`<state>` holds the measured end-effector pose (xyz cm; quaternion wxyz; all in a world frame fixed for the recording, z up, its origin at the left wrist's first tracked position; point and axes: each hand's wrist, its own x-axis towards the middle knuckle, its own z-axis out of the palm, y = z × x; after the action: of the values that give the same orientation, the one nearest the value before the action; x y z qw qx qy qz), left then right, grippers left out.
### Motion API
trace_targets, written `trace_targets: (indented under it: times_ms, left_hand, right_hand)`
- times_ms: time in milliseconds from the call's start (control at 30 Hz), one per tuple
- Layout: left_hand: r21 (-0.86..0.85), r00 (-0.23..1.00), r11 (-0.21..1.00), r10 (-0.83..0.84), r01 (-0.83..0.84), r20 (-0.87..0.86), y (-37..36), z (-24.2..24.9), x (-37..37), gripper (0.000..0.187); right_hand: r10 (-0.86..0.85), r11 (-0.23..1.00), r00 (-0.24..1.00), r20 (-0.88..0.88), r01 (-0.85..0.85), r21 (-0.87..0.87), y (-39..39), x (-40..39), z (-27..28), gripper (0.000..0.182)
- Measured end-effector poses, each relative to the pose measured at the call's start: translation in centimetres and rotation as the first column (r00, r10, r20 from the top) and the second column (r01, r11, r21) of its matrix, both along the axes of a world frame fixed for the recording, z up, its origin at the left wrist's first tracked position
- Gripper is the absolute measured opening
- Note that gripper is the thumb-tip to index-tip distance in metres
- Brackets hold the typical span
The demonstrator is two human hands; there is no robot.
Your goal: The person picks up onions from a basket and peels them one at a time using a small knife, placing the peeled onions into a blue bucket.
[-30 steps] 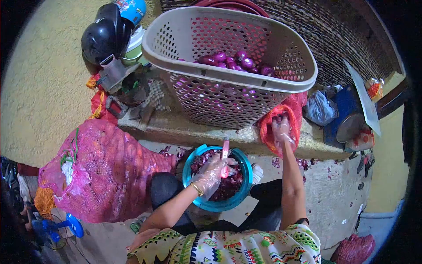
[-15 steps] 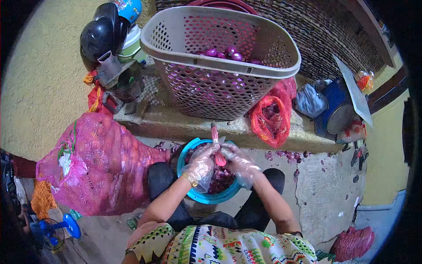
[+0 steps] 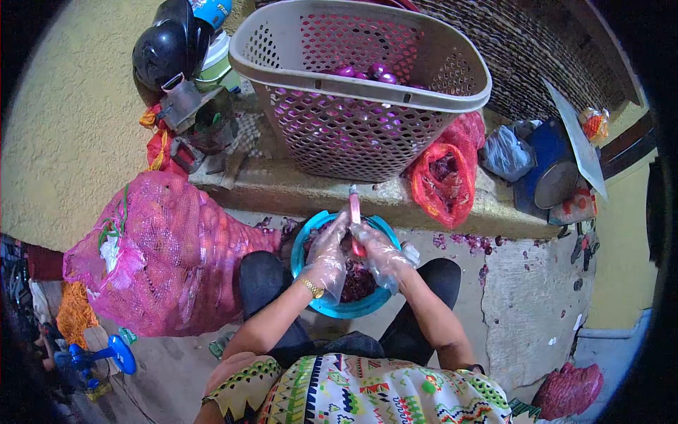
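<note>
Both my hands wear clear plastic gloves and meet above a turquoise basin (image 3: 340, 309) that holds dark red onion skins (image 3: 357, 283). A slim pink-red knife (image 3: 354, 205) stands up between them, its far end pale. My right hand (image 3: 380, 253) is closed around its lower part. My left hand (image 3: 327, 253) is closed beside it, fingers pointing away from me; whatever it grips is hidden. A large pink mesh sack (image 3: 169, 261) full of onions lies to the left. Peeled purple onions (image 3: 378, 71) fill part of the tall grey perforated basket (image 3: 339, 134) ahead.
The basket stands on a concrete ledge (image 3: 282, 192). A red mesh bag (image 3: 445, 187) of skins sits at its right, near a blue plastic bag (image 3: 506, 152). Loose skins (image 3: 466, 242) litter the floor. A black helmet (image 3: 164, 56) and a blue fan (image 3: 106, 357) are on the left.
The view has shifted slightly, so the basket sits higher in the picture. My hands have turned a little over the basin, and the knife stays between them.
</note>
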<state>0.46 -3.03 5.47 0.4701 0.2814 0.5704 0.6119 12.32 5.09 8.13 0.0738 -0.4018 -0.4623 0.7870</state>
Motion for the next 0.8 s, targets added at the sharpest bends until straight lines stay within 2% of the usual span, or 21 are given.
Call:
trace_targets:
  times_ms: [33,67,100,200,233,300,333,400,467,533,567,733,800]
  left_hand:
    - [-0.05,0.969,0.996,0.085,-0.075,0.23,0.1,-0.1,0.1,0.04]
    - [-0.115,0.88,0.984,0.174,-0.137,0.442,0.1,-0.1,0.1,0.04]
    - [-0.117,0.881,0.984,0.175,-0.137,0.441,0.2,-0.4,-0.1,0.04]
    - [-0.207,0.805,0.978,0.143,-0.025,0.576,0.2,-2.0,-0.9,0.034]
    - [-0.21,0.805,0.977,0.144,-0.025,0.575,0.1,-2.8,-0.9,0.034]
    - [-0.141,0.903,0.987,0.134,-0.082,0.408,-0.1,-4.2,-0.7,0.028]
    - [-0.145,0.902,0.986,0.133,-0.079,0.411,-0.1,-4.8,-0.7,0.028]
    - [-0.019,0.702,0.993,0.099,-0.12,0.705,0.1,-5.5,-1.2,0.027]
    - [-0.006,0.697,0.995,0.076,-0.102,0.713,-0.2,-4.1,-1.7,0.029]
    - [-0.035,0.674,0.998,0.06,-0.05,0.737,-0.3,-2.7,-2.1,0.031]
    - [0.017,0.701,0.999,-0.036,0.034,0.712,-0.3,-1.8,-2.5,0.035]
    - [0.039,0.789,0.996,-0.084,0.076,0.609,-0.3,-1.2,-2.5,0.047]
    - [-0.008,0.889,0.995,-0.084,0.098,0.45,-0.1,-1.3,-2.3,0.053]
  right_hand:
    - [-0.038,0.995,0.998,-0.056,0.033,-0.093,0.0,0.1,0.3,0.044]
    - [-0.082,0.981,0.991,-0.109,0.06,-0.186,-0.1,0.3,0.4,0.043]
    - [-0.079,0.977,0.979,-0.186,0.039,-0.211,0.1,-0.1,-0.2,0.042]
    - [-0.08,0.962,0.98,-0.181,0.028,-0.272,0.1,0.3,-0.4,0.038]
    - [-0.081,0.961,0.98,-0.182,0.029,-0.275,-0.1,0.2,-0.7,0.038]
    - [-0.127,0.962,0.966,-0.224,0.065,-0.266,-0.3,0.1,-1.3,0.037]
    - [-0.13,0.961,0.967,-0.22,0.068,-0.269,-0.2,0.3,-1.3,0.037]
    - [-0.15,0.967,0.968,-0.199,0.101,-0.235,0.2,0.5,-0.9,0.036]
    - [-0.138,0.973,0.975,-0.174,0.1,-0.209,0.3,1.2,1.2,0.037]
    - [0.009,1.0,1.0,0.011,-0.009,0.023,0.5,1.7,3.3,0.037]
    - [0.014,1.0,0.999,0.041,-0.015,0.021,0.4,1.7,4.5,0.036]
    - [-0.052,0.994,0.997,-0.055,0.057,0.094,0.8,1.6,1.3,0.032]
    - [-0.076,0.986,0.991,-0.11,0.091,0.137,1.0,1.4,0.4,0.031]
